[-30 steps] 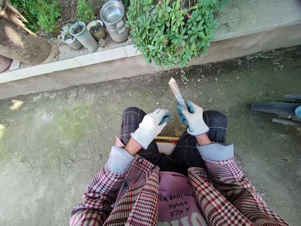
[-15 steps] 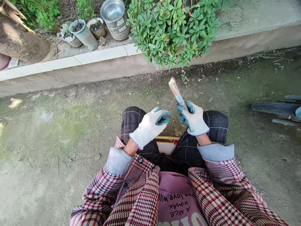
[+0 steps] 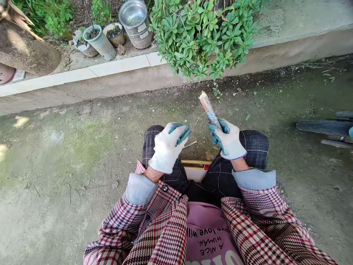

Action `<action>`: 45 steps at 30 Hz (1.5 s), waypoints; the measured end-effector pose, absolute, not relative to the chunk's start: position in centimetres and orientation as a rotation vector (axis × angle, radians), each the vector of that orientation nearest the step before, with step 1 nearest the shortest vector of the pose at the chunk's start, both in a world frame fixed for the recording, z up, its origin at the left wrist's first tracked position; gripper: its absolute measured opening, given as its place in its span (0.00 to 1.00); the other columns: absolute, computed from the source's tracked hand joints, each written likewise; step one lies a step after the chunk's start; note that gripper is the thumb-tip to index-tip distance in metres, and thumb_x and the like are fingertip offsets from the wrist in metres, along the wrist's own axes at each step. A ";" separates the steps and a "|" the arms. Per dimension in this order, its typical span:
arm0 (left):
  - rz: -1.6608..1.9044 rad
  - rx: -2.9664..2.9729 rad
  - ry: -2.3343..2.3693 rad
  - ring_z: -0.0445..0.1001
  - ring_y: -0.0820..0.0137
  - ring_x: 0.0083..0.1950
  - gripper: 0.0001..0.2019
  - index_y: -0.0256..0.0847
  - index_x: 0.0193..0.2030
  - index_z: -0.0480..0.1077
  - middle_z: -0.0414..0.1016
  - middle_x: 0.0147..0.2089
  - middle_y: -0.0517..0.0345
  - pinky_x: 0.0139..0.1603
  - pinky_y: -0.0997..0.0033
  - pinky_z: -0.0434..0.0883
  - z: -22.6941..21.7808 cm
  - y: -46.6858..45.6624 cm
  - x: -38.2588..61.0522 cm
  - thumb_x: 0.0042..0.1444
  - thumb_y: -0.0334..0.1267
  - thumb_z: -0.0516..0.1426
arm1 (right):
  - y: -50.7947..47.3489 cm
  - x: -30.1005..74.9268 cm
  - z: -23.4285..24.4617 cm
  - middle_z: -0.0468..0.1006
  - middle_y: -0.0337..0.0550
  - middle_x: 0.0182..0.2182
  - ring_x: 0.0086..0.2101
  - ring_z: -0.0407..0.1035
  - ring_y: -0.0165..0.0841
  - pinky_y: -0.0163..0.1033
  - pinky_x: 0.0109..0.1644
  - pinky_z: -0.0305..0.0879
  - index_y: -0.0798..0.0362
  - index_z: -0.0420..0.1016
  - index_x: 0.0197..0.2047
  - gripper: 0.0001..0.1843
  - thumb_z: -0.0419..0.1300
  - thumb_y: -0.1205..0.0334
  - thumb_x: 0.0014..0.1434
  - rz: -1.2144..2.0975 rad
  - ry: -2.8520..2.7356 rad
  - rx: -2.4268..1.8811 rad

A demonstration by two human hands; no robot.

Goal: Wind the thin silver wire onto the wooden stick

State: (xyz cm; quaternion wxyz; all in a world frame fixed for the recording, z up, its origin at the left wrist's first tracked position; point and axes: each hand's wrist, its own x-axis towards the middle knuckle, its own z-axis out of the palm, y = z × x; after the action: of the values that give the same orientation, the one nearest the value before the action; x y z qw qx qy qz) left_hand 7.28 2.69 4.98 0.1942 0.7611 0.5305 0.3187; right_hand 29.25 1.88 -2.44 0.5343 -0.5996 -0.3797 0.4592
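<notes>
My right hand (image 3: 228, 139), in a white glove with blue-green palm, is closed round the lower part of a wooden stick (image 3: 204, 102). The stick tilts up and left, its broken pale end foremost. Fine wire or thread (image 3: 212, 116) is wound about its middle. From there a thin loose strand (image 3: 199, 118) runs to my left hand (image 3: 172, 141), gloved alike, whose fingers are pinched together on it. Just beside the left hand a thin twig (image 3: 190, 144) shows; whether the hand touches it I cannot tell.
Ahead runs a low tiled ledge (image 3: 118, 67) with a metal pot (image 3: 137, 27), small planters (image 3: 99, 41) and a leafy bush (image 3: 201, 40) overhanging it. Part of a wheel (image 3: 322, 127) stands at the right. Below my hands lies a yellow-edged white object (image 3: 194, 173).
My left hand has moved left, away from the stick, and the strand between is stretched longer. The twig has come into sight. The right hand holds nearly still.
</notes>
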 end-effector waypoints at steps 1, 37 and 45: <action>0.947 1.992 1.513 0.78 0.69 0.45 0.08 0.45 0.44 0.80 0.80 0.45 0.56 0.47 0.72 0.74 5.1 2.8 7.3 0.59 0.39 0.62 | 1.9 29.3 -2.4 0.67 0.32 0.22 0.18 0.57 0.26 0.32 0.17 0.58 0.51 0.76 0.40 0.19 0.70 0.47 0.52 1.089 -0.906 -1.430; 0.840 0.670 0.923 0.75 0.73 0.23 0.16 0.35 0.41 0.75 0.78 0.30 0.57 0.22 0.75 0.72 3.0 4.1 8.2 0.48 0.43 0.66 | 1.6 29.3 -1.9 0.68 0.32 0.22 0.19 0.58 0.26 0.33 0.17 0.58 0.50 0.76 0.38 0.16 0.69 0.48 0.53 1.063 -0.932 -1.409; 0.734 0.810 1.013 0.77 0.70 0.25 0.17 0.34 0.33 0.73 0.79 0.31 0.50 0.24 0.71 0.74 3.0 4.8 7.7 0.48 0.47 0.66 | 1.8 29.7 -2.2 0.69 0.34 0.22 0.20 0.59 0.28 0.34 0.18 0.58 0.49 0.76 0.39 0.16 0.67 0.47 0.54 1.062 -0.950 -1.429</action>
State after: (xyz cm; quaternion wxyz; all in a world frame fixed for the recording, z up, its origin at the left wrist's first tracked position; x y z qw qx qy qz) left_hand 7.70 4.83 3.02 0.7350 0.3684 0.4609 0.3341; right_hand 29.69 1.85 -2.16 0.5327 -0.5991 -0.3986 0.4454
